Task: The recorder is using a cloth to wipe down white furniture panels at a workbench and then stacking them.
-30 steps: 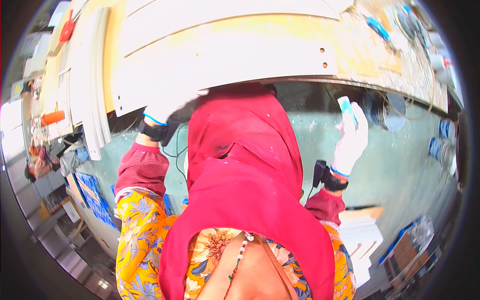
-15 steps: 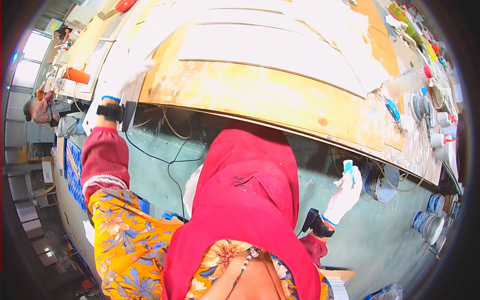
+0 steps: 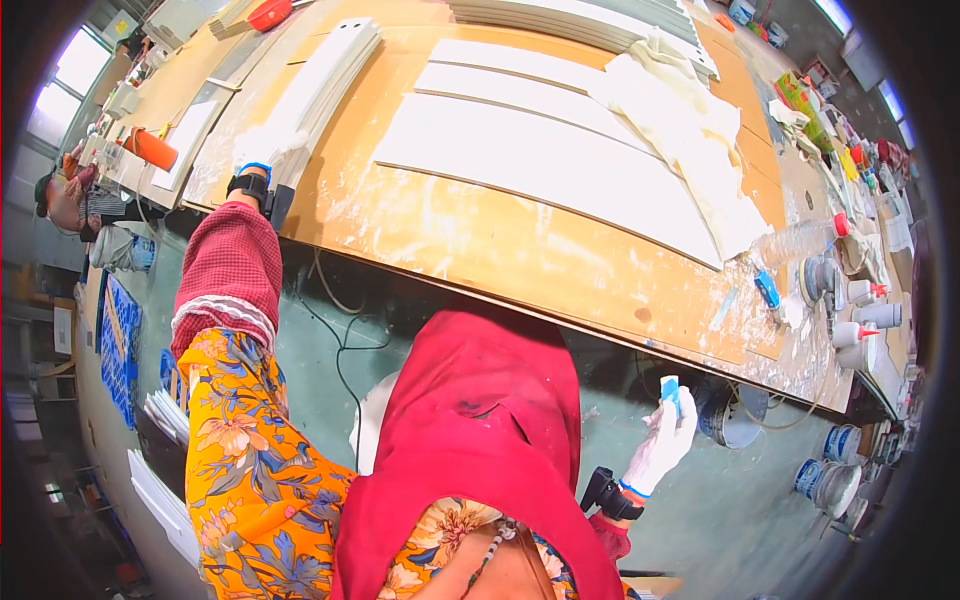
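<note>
My left hand [image 3: 272, 152], in a white glove, is at the near end of a stack of long white boards [image 3: 335, 75] on the left of the worktable. White glove and white boards blend in the glare, so its fingers cannot be made out. My right hand [image 3: 662, 442], gloved too, is held low in front of the table's edge on the right. Its fingers pinch a small blue-and-white block [image 3: 670, 390]. Several flat white boards [image 3: 540, 150] lie side by side mid-table, with a cream cloth [image 3: 680, 130] over their right ends.
On the table's right are a clear bottle with a red cap [image 3: 800, 240], a blue tool [image 3: 767, 289] and red-tipped white bottles [image 3: 853, 333]. An orange cylinder [image 3: 152, 149] is at far left, near another person [image 3: 75, 200]. Buckets [image 3: 835, 482] and cables [image 3: 345, 350] are below.
The view has shifted and the glare has lessened, so the boards show more clearly. My left hand remains by the left stack; my right hand still holds the block.
</note>
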The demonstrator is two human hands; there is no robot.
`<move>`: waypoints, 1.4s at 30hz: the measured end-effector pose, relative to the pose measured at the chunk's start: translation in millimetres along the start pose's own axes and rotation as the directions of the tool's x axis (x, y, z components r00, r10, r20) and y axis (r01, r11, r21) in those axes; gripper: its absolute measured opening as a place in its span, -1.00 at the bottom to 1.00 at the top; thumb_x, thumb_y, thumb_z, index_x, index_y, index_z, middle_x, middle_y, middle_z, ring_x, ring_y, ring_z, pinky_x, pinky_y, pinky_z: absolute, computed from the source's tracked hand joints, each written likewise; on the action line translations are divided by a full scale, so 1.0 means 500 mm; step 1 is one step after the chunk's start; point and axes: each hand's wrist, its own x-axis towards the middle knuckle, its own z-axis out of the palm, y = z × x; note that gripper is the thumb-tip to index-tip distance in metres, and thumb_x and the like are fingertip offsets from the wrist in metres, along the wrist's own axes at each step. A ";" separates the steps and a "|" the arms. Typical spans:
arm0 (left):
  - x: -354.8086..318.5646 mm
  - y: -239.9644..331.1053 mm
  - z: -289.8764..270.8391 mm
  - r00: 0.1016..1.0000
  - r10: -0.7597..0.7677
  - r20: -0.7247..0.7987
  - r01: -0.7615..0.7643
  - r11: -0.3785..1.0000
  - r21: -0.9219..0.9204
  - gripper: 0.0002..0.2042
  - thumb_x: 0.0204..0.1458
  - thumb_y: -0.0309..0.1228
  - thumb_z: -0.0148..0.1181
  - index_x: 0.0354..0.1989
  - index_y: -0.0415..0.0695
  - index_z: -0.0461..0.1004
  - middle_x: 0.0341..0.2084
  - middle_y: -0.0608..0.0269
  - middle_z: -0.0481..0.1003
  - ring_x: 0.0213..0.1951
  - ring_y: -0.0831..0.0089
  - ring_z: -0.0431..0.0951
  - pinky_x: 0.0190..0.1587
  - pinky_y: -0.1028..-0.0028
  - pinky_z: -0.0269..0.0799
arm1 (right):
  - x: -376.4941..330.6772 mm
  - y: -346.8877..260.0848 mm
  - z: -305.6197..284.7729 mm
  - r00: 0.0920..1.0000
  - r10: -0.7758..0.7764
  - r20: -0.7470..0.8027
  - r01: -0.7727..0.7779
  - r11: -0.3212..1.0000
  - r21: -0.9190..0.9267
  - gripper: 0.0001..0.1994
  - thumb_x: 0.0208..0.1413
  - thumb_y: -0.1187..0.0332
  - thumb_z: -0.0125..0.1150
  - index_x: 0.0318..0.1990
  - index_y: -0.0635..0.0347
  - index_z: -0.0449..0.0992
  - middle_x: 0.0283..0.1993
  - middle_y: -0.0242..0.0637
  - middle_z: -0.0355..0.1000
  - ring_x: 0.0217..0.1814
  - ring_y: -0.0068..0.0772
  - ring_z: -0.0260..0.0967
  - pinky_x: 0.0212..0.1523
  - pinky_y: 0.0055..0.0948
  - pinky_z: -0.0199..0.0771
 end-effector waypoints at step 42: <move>-0.429 0.523 -0.027 0.335 0.914 -0.227 -0.903 0.243 -0.355 -0.34 -0.28 -0.15 0.33 0.07 -0.14 0.37 -0.02 0.03 0.41 0.02 0.10 0.40 0.06 0.24 0.33 | 0.014 0.031 -0.003 0.993 0.076 -0.088 -0.067 0.992 0.103 -0.65 0.11 0.44 0.14 0.06 0.37 0.37 -0.17 -0.24 0.40 -0.36 -0.54 0.34 -0.41 -0.56 0.41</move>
